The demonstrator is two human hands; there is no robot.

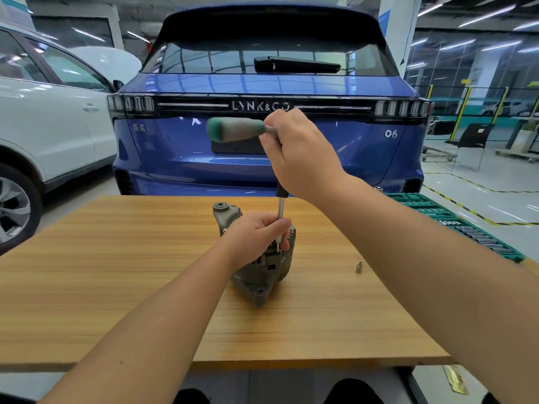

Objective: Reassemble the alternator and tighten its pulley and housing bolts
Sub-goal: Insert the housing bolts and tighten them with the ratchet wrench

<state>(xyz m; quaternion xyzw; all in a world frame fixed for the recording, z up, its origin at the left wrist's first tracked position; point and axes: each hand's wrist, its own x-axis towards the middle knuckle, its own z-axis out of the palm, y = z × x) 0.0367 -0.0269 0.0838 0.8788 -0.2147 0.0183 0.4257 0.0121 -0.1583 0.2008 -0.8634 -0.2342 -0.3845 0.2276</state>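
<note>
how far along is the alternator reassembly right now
Done, it seems: the alternator housing stands in one piece on the wooden table. In hand: the right hand grips a T-handle driver set upright into its top, while the left hand holds the shaft and steadies the body. Left: which bolts are tight cannot be told; the pulley is hidden; a loose socket lies nearby.

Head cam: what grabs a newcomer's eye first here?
The blue car fills the background straight ahead, rear facing the camera. In front of it, on the wooden table, the left hand steadies a grey alternator while the right hand holds a green-handled T-wrench whose shaft runs down into it. A green socket tray sits at the table's right edge.
</note>
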